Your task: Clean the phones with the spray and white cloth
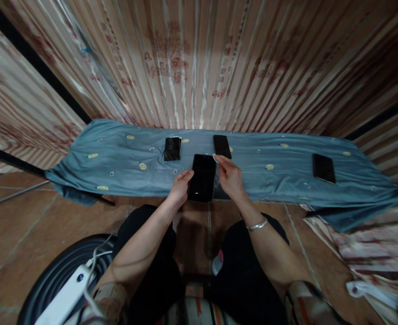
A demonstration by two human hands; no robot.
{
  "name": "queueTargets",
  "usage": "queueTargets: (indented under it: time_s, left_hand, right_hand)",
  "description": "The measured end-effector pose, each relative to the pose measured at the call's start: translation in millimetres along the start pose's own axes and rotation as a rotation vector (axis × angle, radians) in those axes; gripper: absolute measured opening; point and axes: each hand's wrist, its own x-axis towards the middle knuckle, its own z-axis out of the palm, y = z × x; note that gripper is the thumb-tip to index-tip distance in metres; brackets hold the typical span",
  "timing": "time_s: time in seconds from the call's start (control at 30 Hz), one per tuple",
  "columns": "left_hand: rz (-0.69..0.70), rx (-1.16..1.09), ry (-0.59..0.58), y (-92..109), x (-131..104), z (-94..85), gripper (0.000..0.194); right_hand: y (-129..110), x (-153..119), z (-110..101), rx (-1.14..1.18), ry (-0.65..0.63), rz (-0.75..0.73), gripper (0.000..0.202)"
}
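Note:
My left hand (pixel 181 186) is closed around the left edge of a smartphone (pixel 203 178) with a dark, glossy screen, its thumb on the near side. The phone is held up in front of the cloth-covered surface, tilted toward me. At its upper right corner is my right hand (pixel 231 177), fingers pinched together. A small pale spot shows at those fingertips; whether it is a nail or a held thing I cannot tell. Behind the right hand lies a second dark phone (pixel 221 145). To the left rests a phone with a marked or cracked-looking screen (pixel 172 149).
A blue patterned cloth (pixel 269 180) covers the long, narrow surface. Another dark phone (pixel 323 168) lies at its right. Pleated curtains (pixel 199 67) hang behind. On the tiled floor at lower left, a white power strip (pixel 65 293) with cables lies over a black ribbed round object (pixel 46 280).

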Motion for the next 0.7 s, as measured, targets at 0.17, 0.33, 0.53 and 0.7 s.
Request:
queueTargets:
  time_s: [0.17, 0.33, 0.53, 0.7]
  left_hand:
    - [0.010, -0.032, 0.016, 4, 3, -1.7, 0.021]
    - [0.035, -0.054, 0.055, 10, 14, -9.4, 0.025]
    - [0.046, -0.077, 0.084, 17, 21, -16.8, 0.021]
    - [0.070, -0.105, 0.173, 24, 22, -17.6, 0.020]
  right_hand:
    - [-7, -5, 3, 0.003, -0.037, -0.005, 0.045]
    - [-17, -15, 7, 0.017, -0.126, -0.002, 0.047]
    - [-27, -22, 5, 0.021, -0.179, -0.057, 0.045]
    - [-37, -27, 3, -0.016, -0.177, -0.121, 0.042]
